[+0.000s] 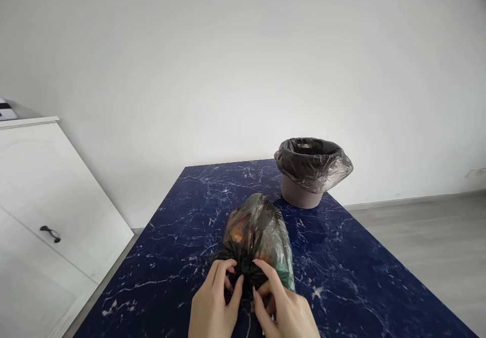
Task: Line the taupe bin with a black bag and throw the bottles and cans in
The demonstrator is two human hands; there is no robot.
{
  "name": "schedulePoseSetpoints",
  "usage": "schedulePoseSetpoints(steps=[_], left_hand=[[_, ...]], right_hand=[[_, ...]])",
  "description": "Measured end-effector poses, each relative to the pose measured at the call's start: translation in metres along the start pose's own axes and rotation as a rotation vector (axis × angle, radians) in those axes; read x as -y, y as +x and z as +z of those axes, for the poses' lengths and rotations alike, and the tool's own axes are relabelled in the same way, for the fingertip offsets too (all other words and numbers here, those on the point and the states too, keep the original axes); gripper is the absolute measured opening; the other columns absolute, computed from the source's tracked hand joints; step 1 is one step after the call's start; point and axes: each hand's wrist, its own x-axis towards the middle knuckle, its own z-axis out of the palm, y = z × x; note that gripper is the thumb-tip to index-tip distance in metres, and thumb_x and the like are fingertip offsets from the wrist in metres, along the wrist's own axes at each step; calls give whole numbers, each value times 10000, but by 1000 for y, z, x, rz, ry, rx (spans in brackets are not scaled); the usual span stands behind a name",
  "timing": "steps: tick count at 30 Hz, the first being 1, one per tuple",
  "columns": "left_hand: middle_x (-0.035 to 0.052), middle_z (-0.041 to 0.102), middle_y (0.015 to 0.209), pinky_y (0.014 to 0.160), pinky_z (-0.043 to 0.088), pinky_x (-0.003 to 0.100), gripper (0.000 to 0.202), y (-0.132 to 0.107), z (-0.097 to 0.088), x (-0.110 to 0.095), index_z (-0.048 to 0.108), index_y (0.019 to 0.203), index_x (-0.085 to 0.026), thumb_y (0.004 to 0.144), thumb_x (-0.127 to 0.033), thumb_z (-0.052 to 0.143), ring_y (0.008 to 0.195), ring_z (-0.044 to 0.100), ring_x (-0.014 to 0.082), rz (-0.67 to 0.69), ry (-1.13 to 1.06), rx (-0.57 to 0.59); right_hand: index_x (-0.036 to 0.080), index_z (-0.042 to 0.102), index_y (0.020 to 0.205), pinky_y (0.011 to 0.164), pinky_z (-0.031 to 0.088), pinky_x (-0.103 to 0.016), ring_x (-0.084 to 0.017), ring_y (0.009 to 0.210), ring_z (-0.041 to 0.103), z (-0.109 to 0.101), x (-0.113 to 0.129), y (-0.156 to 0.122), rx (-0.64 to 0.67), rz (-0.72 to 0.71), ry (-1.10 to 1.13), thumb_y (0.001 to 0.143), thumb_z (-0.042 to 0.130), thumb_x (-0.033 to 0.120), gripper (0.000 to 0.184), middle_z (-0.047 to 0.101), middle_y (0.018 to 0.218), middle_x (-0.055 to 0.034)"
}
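A filled, translucent dark plastic bag (258,231) lies on the dark blue marble-patterned table (182,236), its gathered neck pointing toward me. My left hand (212,302) pinches the bunched neck from the left, fingers closed on the plastic. My right hand (284,307) grips the same neck from the right, fingers curled round it. Orange and green contents show faintly through the bag.
A small bin (301,193) lined with a dark plastic bag (313,163) stands at the table's far right corner. A white cabinet (41,201) with a black handle stands at the left. Grey floor lies to the right, a white wall behind.
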Motion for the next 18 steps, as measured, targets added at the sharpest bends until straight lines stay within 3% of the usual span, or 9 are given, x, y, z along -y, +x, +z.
schedulePoseSetpoints(steps=[3,7,13,18], left_hand=[[-1,711,919,622,573,263,143,-4,6,-1,614,1083,-293,1064,-390,511,733,733,180,85,1,-70],[6,716,882,661,565,269,193,-10,8,1,628,1034,-280,1101,-405,497,747,731,182,173,2,-145],[9,749,882,748,568,285,181,-14,-3,-6,674,1015,-268,1105,-334,531,762,734,175,206,23,-160],[11,741,856,718,561,271,204,-18,-9,-6,686,1003,-269,1102,-365,534,726,716,164,182,25,-155]], right_hand=[[284,620,1221,468,490,-237,-171,504,714,-3,-4,8,-17,37,-78,1123,371,519,357,770,769,15],[276,651,1003,477,466,-225,-156,461,672,-13,-8,5,-36,84,-40,1116,410,545,379,717,665,27],[273,726,993,487,473,-209,-144,418,639,-32,-5,2,-77,155,63,1104,427,601,458,669,556,29],[276,759,1013,475,493,-223,-148,399,621,-46,0,2,-121,231,148,1072,471,647,473,707,587,0]])
